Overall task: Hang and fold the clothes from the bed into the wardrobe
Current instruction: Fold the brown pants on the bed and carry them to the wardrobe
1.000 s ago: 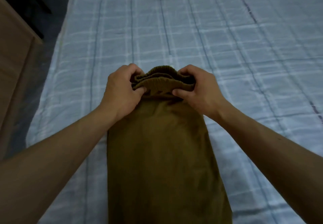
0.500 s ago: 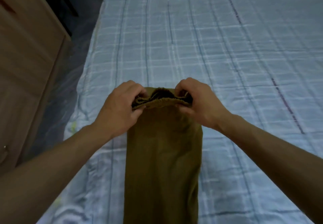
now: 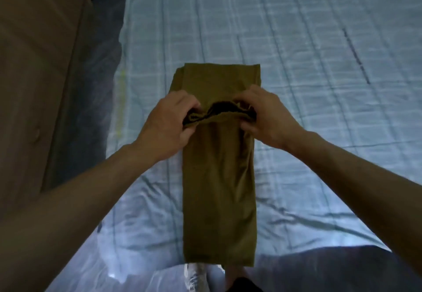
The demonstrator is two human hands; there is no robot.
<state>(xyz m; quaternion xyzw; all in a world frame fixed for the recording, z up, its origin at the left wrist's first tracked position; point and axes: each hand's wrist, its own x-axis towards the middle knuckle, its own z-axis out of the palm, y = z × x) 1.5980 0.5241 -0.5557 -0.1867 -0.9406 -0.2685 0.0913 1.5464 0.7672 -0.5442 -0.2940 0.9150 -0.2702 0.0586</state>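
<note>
Wooden wardrobe (image 3: 38, 75) is seen along the left edge of frame, split from the bed (image 3: 319, 40) by a dark floor gap (image 3: 100, 63). A white shoe (image 3: 196, 275) is visible at bottom centre, just under the mattress's near edge. Checked sheet is exposed across the upper and right frame. Olive garment (image 3: 219, 189) is laid at centre as a narrow folded strip, near end at the bed's near edge. Its ribbed hem (image 3: 219, 115) is bunched and raised over the strip, pinched by left hand (image 3: 166, 125) and right hand (image 3: 267, 118), one at each side, fingers curled, thumbs on the near side.
</note>
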